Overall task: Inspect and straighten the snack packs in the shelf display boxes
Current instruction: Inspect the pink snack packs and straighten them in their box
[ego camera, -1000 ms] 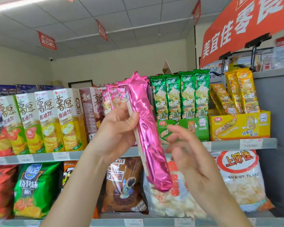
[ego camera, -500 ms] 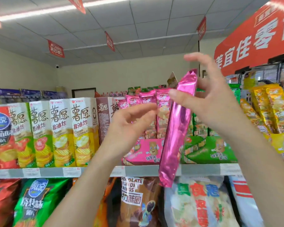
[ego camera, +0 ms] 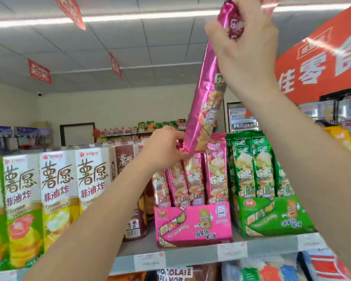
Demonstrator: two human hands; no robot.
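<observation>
Right hand (ego camera: 245,57) up high, fingers curled round top of pink pack (ego camera: 205,110) | left hand (ego camera: 162,149) fingers pinched its lower end | pack hung tilted above pink display box (ego camera: 193,224)

A shop: price-tagged shelf (ego camera: 190,254) of snack packs (ego camera: 217,169).

薯愿 非油炸 on chip boxes (ego camera: 57,199), 乐吧 on green snack packs (ego camera: 261,165)
</observation>
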